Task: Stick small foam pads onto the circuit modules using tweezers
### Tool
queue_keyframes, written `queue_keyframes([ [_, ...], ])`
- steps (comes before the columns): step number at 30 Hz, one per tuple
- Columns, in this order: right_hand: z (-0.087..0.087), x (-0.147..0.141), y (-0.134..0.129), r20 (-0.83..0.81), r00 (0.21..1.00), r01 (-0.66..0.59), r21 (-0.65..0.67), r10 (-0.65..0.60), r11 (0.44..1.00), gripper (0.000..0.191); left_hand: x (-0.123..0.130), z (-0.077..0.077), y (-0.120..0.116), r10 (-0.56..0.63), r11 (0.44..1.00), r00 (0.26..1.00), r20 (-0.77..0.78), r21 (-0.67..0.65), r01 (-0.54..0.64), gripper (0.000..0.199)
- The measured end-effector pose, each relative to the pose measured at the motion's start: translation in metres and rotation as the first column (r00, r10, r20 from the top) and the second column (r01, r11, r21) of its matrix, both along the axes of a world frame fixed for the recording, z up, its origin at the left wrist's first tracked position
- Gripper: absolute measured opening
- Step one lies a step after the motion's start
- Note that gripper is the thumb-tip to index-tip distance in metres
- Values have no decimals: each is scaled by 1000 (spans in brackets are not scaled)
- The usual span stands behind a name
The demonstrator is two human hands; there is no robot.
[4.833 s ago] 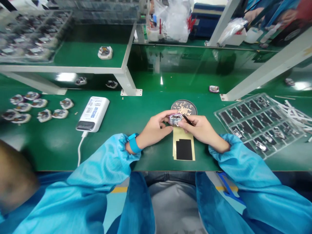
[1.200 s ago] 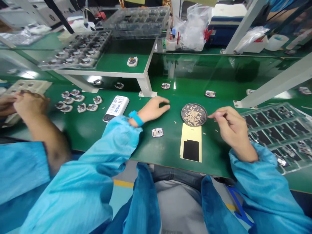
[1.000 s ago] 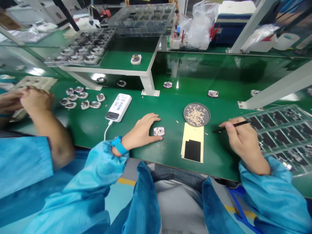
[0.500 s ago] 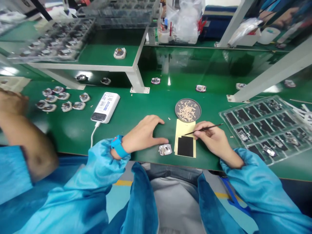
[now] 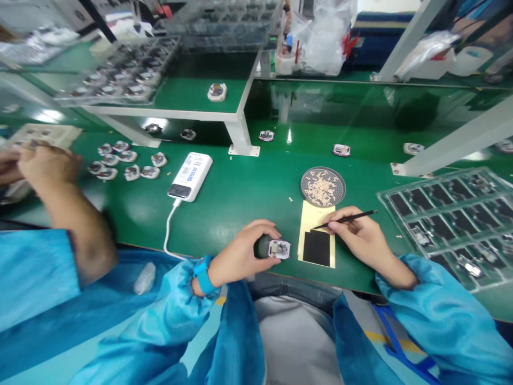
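My left hand [image 5: 242, 254] is curled at the bench's front, its fingertips gripping a small square electronic module [image 5: 279, 249] with a silver frame. My right hand [image 5: 358, 238] pinches slim black tweezers [image 5: 344, 219]. Their tip rests just above a black pad [image 5: 316, 249] on a yellow backing sheet [image 5: 316, 218]. Farther up, a round grey mesh tray [image 5: 323, 186] holds many small beige pieces. Part of the module lies behind my left fingers.
A white power bank [image 5: 190, 176] trails a cable across the green bench. Several modules [image 5: 124, 160] lie at left, near a co-worker's hands [image 5: 46, 166]. A clear tray [image 5: 444, 214] of black pads fills the right. A shelf with a white frame [image 5: 160, 111] spans the back.
My left hand has closed on the module that lay on the bench and now holds it. The tweezers' tip has come closer to the black pad.
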State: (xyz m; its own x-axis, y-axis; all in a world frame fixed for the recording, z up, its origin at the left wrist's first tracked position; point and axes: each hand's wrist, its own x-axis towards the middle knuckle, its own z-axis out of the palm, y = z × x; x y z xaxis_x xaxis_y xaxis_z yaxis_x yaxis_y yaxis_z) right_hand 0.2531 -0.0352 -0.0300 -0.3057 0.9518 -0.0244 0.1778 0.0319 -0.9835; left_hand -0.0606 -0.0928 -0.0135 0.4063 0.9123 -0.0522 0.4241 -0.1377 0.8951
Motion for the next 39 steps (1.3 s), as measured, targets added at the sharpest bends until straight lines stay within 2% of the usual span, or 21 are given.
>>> queue_keyframes([
  [2, 1, -1, 0, 41, 999, 1, 11, -1, 1000, 15, 2, 2, 10, 60, 963, 966, 252, -270, 10, 46],
  [4, 3, -1, 0, 60, 998, 13, 21, -14, 1000, 15, 6, 5, 24, 158, 864, 856, 492, -488, 121, 54],
  [6, 5, -2, 0, 37, 999, 30, 8, -30, 1000, 15, 13, 9, 41, 266, 784, 750, 606, -589, 197, 56],
  [9, 8, -1, 1, -34, 998, 49, -59, -51, 997, 19, 27, 17, 68, 355, 735, 697, 623, -646, 203, 51],
  [11, 9, 3, 3, -69, 997, 33, -128, -42, 991, 23, 37, 21, 85, 345, 745, 727, 593, -645, 172, 42],
  [15, 17, 10, 15, -92, 996, -12, -197, -6, 980, 26, 55, 22, 109, 268, 786, 852, 451, -613, 78, 19],
  [17, 27, 8, 23, -104, 994, 8, -121, -21, 993, 23, 58, 19, 114, 223, 814, 902, 368, -580, 35, 15],
  [19, 41, 0, 33, -130, 991, 30, 12, -28, 999, 19, 58, 14, 115, 141, 851, 931, 335, -522, 59, 19],
  [23, 55, -24, 49, -160, 987, 8, 214, 27, 977, 16, 52, 3, 112, 5, 902, 910, 414, -395, 174, 28],
  [26, 48, -35, 51, -152, 986, -27, 278, 71, 960, 14, 50, -4, 110, -7, 905, 896, 444, -378, 194, 34],
  [30, 34, -35, 42, -157, 986, -10, 304, 61, 953, 12, 52, -7, 105, -15, 917, 902, 431, -355, 184, 26],
  [35, 32, -28, 38, -171, 985, 61, 403, 10, 913, 14, 55, -5, 99, 10, 950, 931, 364, -293, 104, 24],
  [39, 31, -26, 38, -79, 996, 3, 493, 41, 870, 18, 55, -6, 97, -23, 965, 956, 292, -243, 98, 27],
])
